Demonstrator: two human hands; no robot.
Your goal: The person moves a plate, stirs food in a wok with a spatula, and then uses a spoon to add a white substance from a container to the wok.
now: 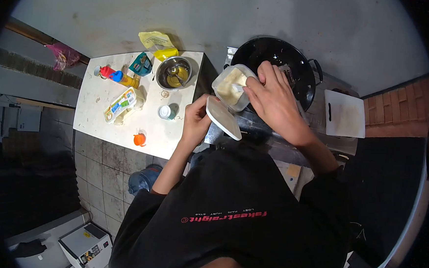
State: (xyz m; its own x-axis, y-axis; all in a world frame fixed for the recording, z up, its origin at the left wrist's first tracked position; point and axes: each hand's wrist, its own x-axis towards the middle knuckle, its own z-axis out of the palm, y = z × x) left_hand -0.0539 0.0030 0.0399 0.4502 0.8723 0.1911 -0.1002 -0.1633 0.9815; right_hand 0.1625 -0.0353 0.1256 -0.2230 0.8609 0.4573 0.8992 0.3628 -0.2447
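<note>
Pinched in my left hand (196, 119) is a white plastic lid (224, 119), tilted beside a square clear tub (221, 89). Whether those fingers also support the tub is hidden by the lid. Off-white powder or grains (231, 81) fill part of the tub. Over its right side, my right hand (277, 102) is closed on a small white spoon (238, 88), whose end dips into the contents. A large black wok (303, 90) stands just behind my right hand.
On the white table (151, 125) at left are a steel bowl (174, 73) with yellow liquid and a utensil, a red bottle (107, 72), an egg carton (124, 105), a white-capped jar (165, 112) and an orange cap (139, 139). A white cutting board (346, 114) lies at right.
</note>
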